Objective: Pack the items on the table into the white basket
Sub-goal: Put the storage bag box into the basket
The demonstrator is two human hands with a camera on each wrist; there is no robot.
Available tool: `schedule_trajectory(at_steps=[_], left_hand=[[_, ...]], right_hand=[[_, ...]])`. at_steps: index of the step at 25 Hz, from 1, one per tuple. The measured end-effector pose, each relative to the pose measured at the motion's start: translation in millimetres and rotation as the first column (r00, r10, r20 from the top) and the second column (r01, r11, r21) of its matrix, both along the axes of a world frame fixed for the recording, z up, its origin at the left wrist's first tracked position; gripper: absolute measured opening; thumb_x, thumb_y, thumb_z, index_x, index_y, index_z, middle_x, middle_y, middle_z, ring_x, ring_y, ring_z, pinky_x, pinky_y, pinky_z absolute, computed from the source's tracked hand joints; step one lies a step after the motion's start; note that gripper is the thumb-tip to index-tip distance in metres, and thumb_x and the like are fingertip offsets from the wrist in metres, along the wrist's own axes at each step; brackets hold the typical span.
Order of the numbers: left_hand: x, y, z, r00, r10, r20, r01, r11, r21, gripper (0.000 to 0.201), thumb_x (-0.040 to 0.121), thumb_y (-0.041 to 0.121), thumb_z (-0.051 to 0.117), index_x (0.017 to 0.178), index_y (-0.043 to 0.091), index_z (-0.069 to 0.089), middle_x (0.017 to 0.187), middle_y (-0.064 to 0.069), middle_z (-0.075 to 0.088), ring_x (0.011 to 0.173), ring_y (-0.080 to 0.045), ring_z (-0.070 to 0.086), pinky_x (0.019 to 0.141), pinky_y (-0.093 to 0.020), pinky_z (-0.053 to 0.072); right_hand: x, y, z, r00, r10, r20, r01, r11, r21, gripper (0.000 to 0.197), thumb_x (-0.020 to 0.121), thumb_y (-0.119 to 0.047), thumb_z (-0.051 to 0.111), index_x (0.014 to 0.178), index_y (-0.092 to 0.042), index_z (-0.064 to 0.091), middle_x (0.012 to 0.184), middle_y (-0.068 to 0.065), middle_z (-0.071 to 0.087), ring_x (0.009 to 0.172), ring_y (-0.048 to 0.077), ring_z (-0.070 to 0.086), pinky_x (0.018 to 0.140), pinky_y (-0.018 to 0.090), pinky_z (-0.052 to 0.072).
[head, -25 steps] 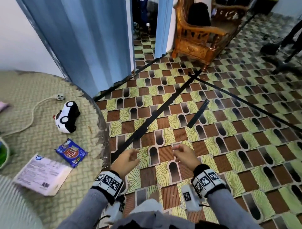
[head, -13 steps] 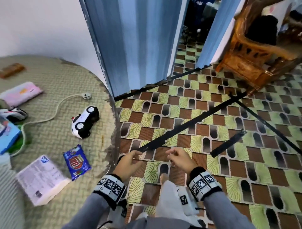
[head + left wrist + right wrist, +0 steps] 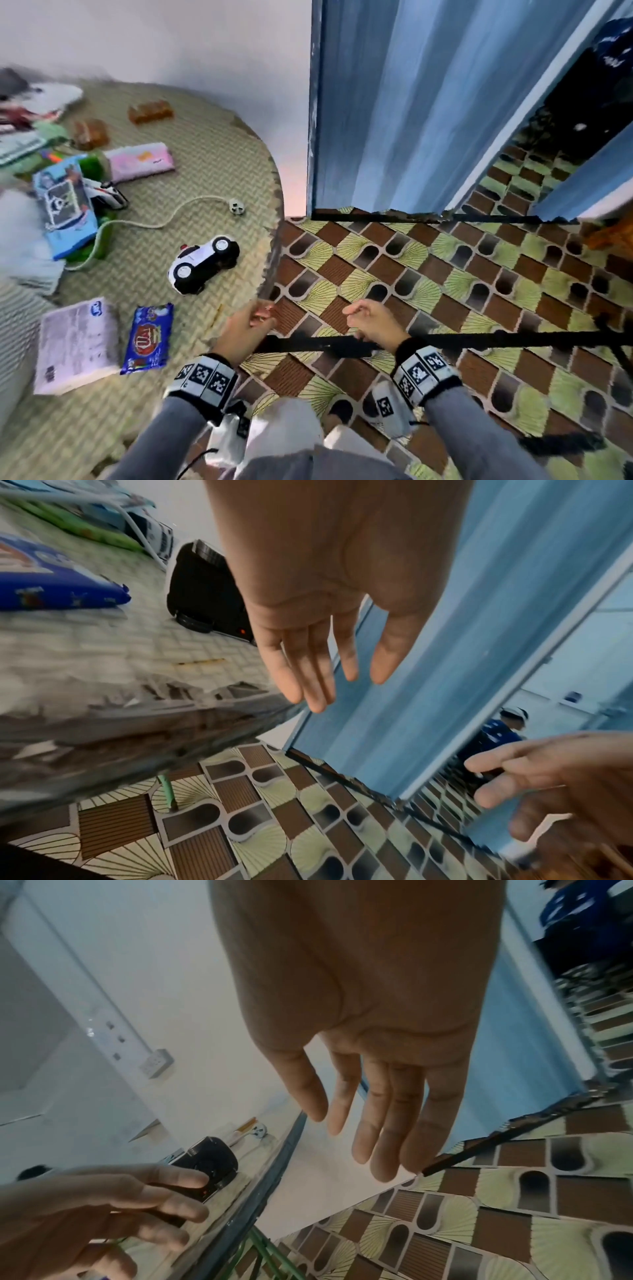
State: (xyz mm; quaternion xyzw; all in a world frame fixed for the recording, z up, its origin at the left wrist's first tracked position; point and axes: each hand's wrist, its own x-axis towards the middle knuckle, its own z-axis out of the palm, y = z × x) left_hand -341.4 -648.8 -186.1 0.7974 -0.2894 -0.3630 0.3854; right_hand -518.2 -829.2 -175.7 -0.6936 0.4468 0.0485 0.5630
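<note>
Both hands are empty, so the picking up has not begun: the left hand point(image 3: 245, 325) and right hand point(image 3: 371, 325) hang with loose, open fingers point(image 3: 308, 680) by the tabletop point(image 3: 212, 164) edge. The toy car point(image 3: 203, 263) sits just past the left fingers, so I think that hand should reach out and grab it. The white basket cannot be made out clearly.

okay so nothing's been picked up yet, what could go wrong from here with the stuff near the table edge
The toy car sits on its wheels near the table edge, so a careless reach by the left hand might roll it off. The white cord snakes from under the blue box; lifting either could drag its neighbours.
</note>
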Motion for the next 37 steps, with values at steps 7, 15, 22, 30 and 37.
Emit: schedule_trajectory(at_steps=[7,15,22,30,37], left_hand=[[25.1,-20.8,23.0,0.936,0.349,0.043,-0.346,0.936,-0.068,0.017,0.091,0.011,0.059,0.106,0.018,0.061,0.097,0.001,0.063,0.081,-0.008,0.059,0.063,-0.009,0.045],[111.9,-27.4,43.1,0.769,0.625,0.132,-0.574,0.767,-0.287,0.019,0.087,0.003,0.063,0.101,0.015,0.066,0.085,0.001,0.068,0.071,-0.001,0.06,0.058,-0.008,0.043],[169.2,-14.0,43.1,0.692,0.714,0.101,-0.673,0.69,-0.268,0.021,0.089,0.003,0.06,0.106,0.014,0.063,0.096,-0.006,0.068,0.087,-0.023,0.061,0.066,-0.012,0.045],[203.9,-7.7,37.9,0.494,0.869,0.031,-0.839,0.486,-0.246,0.021,0.088,0.005,0.062,0.106,0.015,0.062,0.099,-0.012,0.066,0.088,-0.025,0.06,0.073,-0.027,0.048],[232.7,-15.4,45.5,0.252,0.967,0.042,-0.933,0.254,-0.256,0.017,0.088,0.004,0.062,0.102,0.014,0.063,0.092,-0.008,0.062,0.078,-0.016,0.056,0.062,-0.013,0.046]], right_hand=[[79.2,-52.0,10.9,0.964,0.259,0.064,-0.259,0.966,-0.011,0.016,0.092,-0.008,0.052,0.105,-0.011,0.061,0.102,0.014,0.064,0.066,0.016,0.054,0.055,0.02,0.041],[216.4,-77.3,23.6,0.88,0.444,0.168,-0.449,0.893,-0.004,0.016,0.089,-0.002,0.054,0.097,-0.014,0.062,0.089,0.009,0.063,0.062,0.014,0.052,0.049,0.017,0.041],[306.8,-70.9,22.6,0.774,0.602,0.198,-0.601,0.796,-0.069,0.015,0.094,-0.008,0.052,0.093,-0.02,0.061,0.091,0.006,0.066,0.066,0.012,0.058,0.053,0.016,0.044],[406.3,-57.0,22.8,0.656,0.721,0.222,-0.73,0.682,-0.057,0.021,0.09,0.0,0.048,0.088,-0.012,0.065,0.08,0.007,0.068,0.058,0.013,0.058,0.05,0.017,0.045],[493.8,-40.9,23.8,0.385,0.899,0.209,-0.907,0.41,-0.093,0.027,0.088,0.005,0.045,0.085,-0.014,0.064,0.076,0.009,0.066,0.053,0.013,0.054,0.048,0.016,0.041]])
